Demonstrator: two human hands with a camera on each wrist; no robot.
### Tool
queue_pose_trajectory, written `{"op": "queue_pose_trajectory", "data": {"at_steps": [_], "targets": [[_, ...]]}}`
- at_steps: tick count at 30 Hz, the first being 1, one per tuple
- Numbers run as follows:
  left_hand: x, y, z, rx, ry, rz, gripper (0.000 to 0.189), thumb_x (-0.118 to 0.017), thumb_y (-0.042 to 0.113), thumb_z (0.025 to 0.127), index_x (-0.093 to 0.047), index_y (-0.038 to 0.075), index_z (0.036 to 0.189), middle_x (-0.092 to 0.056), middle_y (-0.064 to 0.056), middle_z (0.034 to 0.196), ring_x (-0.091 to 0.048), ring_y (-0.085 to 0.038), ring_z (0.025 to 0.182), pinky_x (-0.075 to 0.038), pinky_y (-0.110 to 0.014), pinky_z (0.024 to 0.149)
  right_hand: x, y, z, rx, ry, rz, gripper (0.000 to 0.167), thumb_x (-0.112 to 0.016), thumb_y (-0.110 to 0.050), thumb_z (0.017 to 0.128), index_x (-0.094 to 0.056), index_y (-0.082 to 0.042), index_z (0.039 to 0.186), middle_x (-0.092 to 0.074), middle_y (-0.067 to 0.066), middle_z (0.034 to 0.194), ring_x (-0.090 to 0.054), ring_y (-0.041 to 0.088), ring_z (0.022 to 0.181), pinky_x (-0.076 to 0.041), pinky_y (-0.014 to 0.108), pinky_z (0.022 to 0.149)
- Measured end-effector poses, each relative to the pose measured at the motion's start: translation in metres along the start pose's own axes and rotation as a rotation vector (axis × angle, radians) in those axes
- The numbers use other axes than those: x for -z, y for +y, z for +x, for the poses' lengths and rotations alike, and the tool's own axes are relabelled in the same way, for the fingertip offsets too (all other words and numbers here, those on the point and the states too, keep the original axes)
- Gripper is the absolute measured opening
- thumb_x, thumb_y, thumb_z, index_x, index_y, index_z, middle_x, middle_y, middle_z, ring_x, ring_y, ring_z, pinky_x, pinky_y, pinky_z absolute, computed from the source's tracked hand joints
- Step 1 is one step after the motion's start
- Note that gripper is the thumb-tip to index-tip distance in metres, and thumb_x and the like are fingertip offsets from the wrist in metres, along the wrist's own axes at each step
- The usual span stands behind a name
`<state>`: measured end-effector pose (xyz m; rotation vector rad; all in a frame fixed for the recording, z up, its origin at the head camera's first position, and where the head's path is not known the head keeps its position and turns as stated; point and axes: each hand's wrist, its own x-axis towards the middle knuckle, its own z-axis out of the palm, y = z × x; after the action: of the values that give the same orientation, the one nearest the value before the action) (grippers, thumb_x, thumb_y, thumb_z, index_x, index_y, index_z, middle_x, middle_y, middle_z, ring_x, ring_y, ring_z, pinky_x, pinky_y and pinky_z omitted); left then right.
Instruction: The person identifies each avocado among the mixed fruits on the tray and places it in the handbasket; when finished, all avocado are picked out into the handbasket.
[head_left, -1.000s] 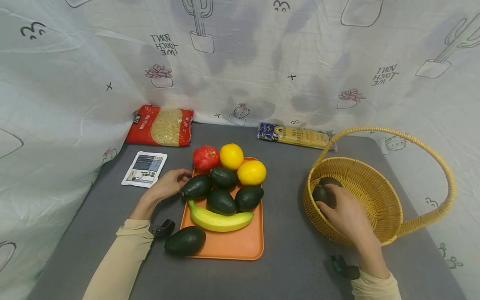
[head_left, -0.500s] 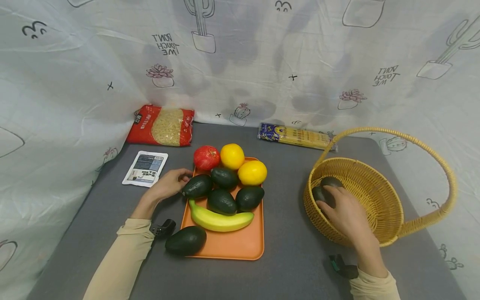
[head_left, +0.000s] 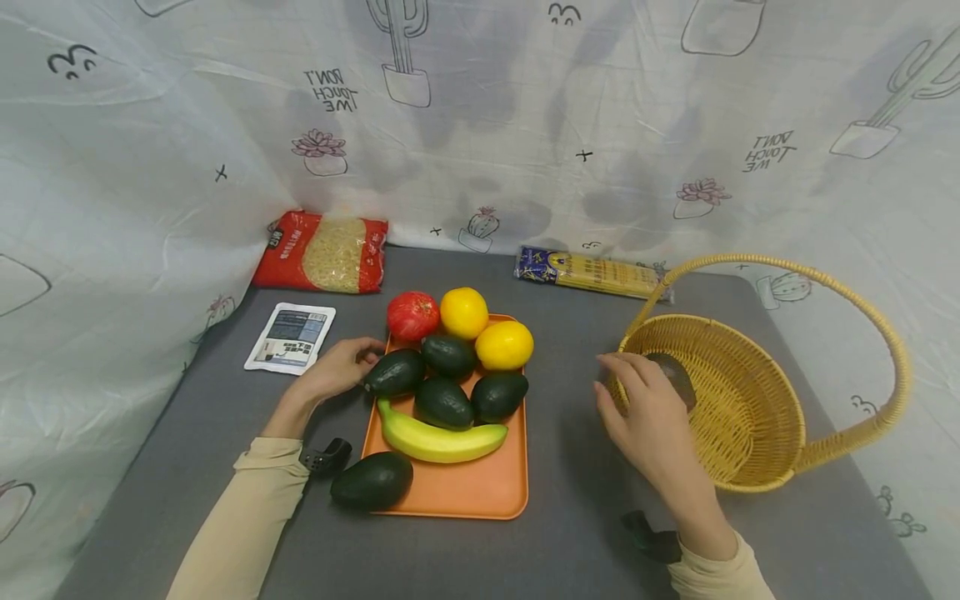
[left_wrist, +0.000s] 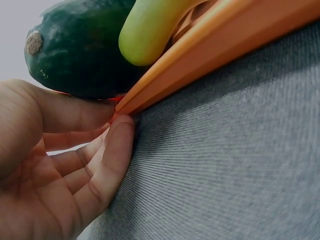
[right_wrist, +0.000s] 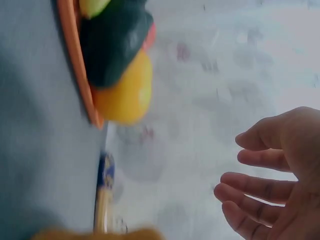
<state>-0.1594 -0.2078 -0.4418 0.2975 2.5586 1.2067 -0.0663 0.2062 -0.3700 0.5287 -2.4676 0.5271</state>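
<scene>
My left hand [head_left: 341,367] pinches the left rim of an orange tray [head_left: 468,492] between thumb and finger, close under an avocado [left_wrist: 85,55]. Several dark green avocados [head_left: 442,403] lie on the tray with a banana [head_left: 438,440], a red pomegranate [head_left: 412,316] and two yellow lemon-like fruits [head_left: 504,346]. One avocado [head_left: 371,482] lies across the front left corner. Over the left rim of a wicker basket [head_left: 738,417], my right hand [head_left: 652,412] is held with fingers spread and nothing in it. Inside the basket an avocado [head_left: 675,379] shows, partly hidden by that hand.
The basket's tall handle [head_left: 847,304] arches over its right side. A red bag of pasta [head_left: 330,252] and a pack of spaghetti [head_left: 592,273] lie along the back by the hanging cloth. A white pouch [head_left: 290,337] lies left of the tray.
My right hand has let go of an avocado in the basket and moved left and up over the rim. The left hand has stayed at the tray.
</scene>
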Motion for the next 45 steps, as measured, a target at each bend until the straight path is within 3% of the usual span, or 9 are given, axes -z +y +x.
{"op": "queue_pose_trajectory", "data": {"at_steps": [9, 18, 23, 31, 40, 45], "targets": [[-0.002, -0.004, 0.0, 0.006, 0.0, 0.002, 0.038, -0.05, -0.002, 0.09, -0.055, -0.011, 0.127, -0.064, -0.022, 0.101, -0.058, -0.025, 0.088, -0.046, -0.029, 0.072, -0.034, -0.031, 0.016, 0.17, -0.098, 0.005, 0.043, -0.077, -0.016, 0.08, -0.065, -0.008, 0.12, -0.062, 0.017, 0.124, -0.061, 0.034, 0.109, -0.053, 0.048, 0.087], [-0.003, -0.007, -0.001, 0.008, 0.005, -0.007, 0.038, -0.05, -0.003, 0.091, -0.055, -0.011, 0.127, -0.064, -0.022, 0.1, -0.058, -0.025, 0.087, -0.047, -0.028, 0.071, -0.073, -0.047, 0.017, 0.239, -0.319, -0.04, 0.056, -0.074, -0.029, 0.085, -0.055, -0.013, 0.136, -0.055, 0.014, 0.138, -0.054, 0.033, 0.123, -0.05, 0.051, 0.094], [-0.003, -0.005, -0.002, 0.006, -0.001, -0.016, 0.038, -0.049, -0.004, 0.09, -0.054, -0.012, 0.127, -0.064, -0.023, 0.1, -0.058, -0.025, 0.087, -0.047, -0.029, 0.071, -0.082, -0.05, 0.014, 0.242, -0.384, -0.07, 0.063, -0.074, -0.036, 0.085, -0.052, -0.015, 0.141, -0.052, 0.014, 0.143, -0.05, 0.035, 0.129, -0.049, 0.053, 0.096], [-0.001, -0.002, -0.001, 0.012, -0.009, -0.014, 0.038, -0.049, -0.003, 0.091, -0.053, -0.012, 0.128, -0.063, -0.023, 0.101, -0.058, -0.025, 0.088, -0.048, -0.028, 0.07, -0.085, -0.051, 0.011, 0.276, -0.388, -0.064, 0.053, -0.076, -0.033, 0.084, -0.061, -0.017, 0.133, -0.055, 0.013, 0.139, -0.053, 0.032, 0.123, -0.051, 0.051, 0.092], [0.001, 0.0, 0.0, -0.002, 0.007, 0.009, 0.037, -0.051, -0.002, 0.091, -0.055, -0.011, 0.126, -0.064, -0.022, 0.099, -0.058, -0.025, 0.088, -0.046, -0.029, 0.071, -0.088, -0.049, 0.01, 0.296, -0.353, -0.034, 0.058, -0.083, -0.021, 0.076, -0.059, -0.015, 0.128, -0.06, 0.008, 0.133, -0.058, 0.029, 0.115, -0.052, 0.046, 0.088], [0.0, 0.0, 0.0, -0.004, 0.009, 0.004, 0.037, -0.05, -0.003, 0.091, -0.055, -0.012, 0.126, -0.064, -0.022, 0.098, -0.058, -0.024, 0.086, -0.047, -0.028, 0.07, -0.089, -0.05, 0.01, 0.285, -0.341, -0.017, 0.058, -0.084, -0.029, 0.076, -0.06, -0.016, 0.126, -0.062, 0.007, 0.13, -0.059, 0.029, 0.112, -0.052, 0.048, 0.085]]}}
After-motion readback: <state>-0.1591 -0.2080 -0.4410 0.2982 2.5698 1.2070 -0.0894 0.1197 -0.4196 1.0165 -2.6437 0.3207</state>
